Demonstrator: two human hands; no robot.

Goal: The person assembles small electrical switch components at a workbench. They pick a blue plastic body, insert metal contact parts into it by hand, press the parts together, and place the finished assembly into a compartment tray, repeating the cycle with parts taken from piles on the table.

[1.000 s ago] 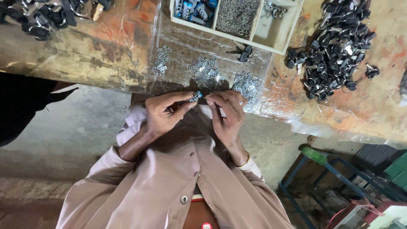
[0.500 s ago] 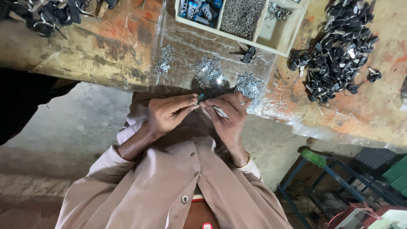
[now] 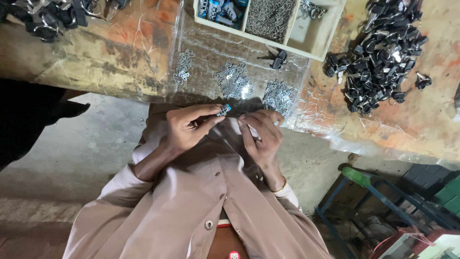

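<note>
Since half a second ago the two hands have drawn slightly apart: the small blue-tipped metal piece [image 3: 223, 110] that then sat between both sets of fingertips is now pinched by the left hand [image 3: 189, 129] alone, thumb and forefinger closed on it, at about 12 o'clock from that hand's palm. The right hand [image 3: 261, 136] has shifted a little toward 3 o'clock; its fingers are curled with the tips pressed together, and whether they hold anything I cannot tell. The bench and the heaps on it lie as they did.

At the far left, a heap of black keys with rings [image 3: 45, 17] sits at the worn wooden bench's [image 3: 86, 67] 10 o'clock corner. A clear plastic sheet [image 3: 201, 45] covers the bench's middle, bearing three little piles of small silver parts: one [image 3: 183, 67] at 11 o'clock of the left hand, one [image 3: 234, 80] just beyond the held piece, one [image 3: 278, 95] at 12 o'clock of the right hand, close to the bench's near edge. Beyond them stands a cream compartment tray [image 3: 314, 45], its middle cell full of fine metal pins [image 3: 273, 17], with a single black key [image 3: 278, 60] just by its near wall. At 2 o'clock lies a large heap of black-headed keys [image 3: 378, 52].

The hands work over the lap just short of the bench edge. Bare concrete floor [image 3: 81, 153] opens at 9 o'clock; at 4 o'clock a blue metal frame [image 3: 378, 201] crowds the space.
</note>
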